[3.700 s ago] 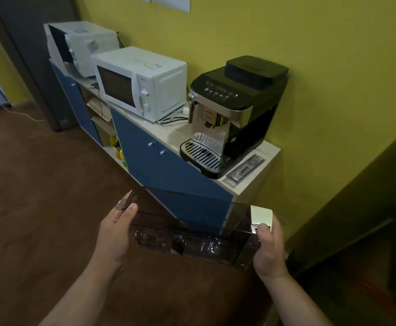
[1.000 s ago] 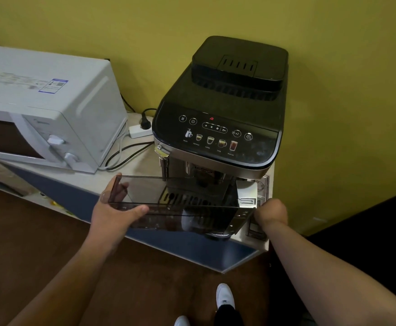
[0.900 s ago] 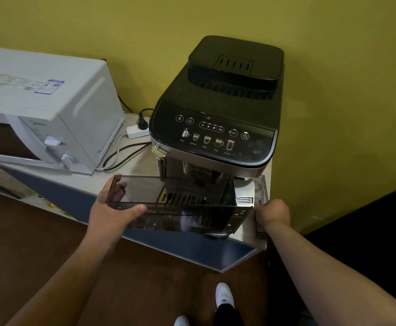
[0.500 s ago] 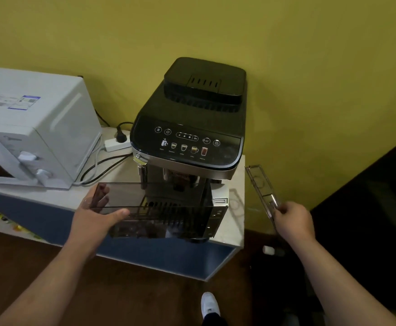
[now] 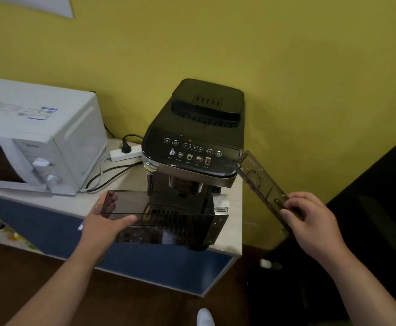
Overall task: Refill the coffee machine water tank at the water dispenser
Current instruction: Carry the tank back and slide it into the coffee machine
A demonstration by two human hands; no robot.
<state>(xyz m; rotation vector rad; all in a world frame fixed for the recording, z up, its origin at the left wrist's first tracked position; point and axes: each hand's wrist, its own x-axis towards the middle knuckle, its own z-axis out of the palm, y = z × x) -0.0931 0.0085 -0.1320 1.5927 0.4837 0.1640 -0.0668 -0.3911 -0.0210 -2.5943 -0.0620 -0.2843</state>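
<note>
Room: yellow wall [image 5: 298,67], brown floor [image 5: 23,274].
Bench: pale top [image 5: 236,222] over blue fronts, against the wall.
Microwave [image 5: 51,137]: white, at the bench's left.
Coffee machine [image 5: 197,147]: black, at the bench's right end, panel icons lit.
Water tank [image 5: 168,220]: smoky clear plastic, held level before the machine; contents unclear.
Tank lid [image 5: 263,189]: tilted, right of the machine.
Left hand [image 5: 103,227]: fingers clasp the tank's left end.
Right hand [image 5: 310,222]: fingers pinch the lid's near end.

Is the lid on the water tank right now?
No, the right hand holds the lid apart from the tank.
</note>
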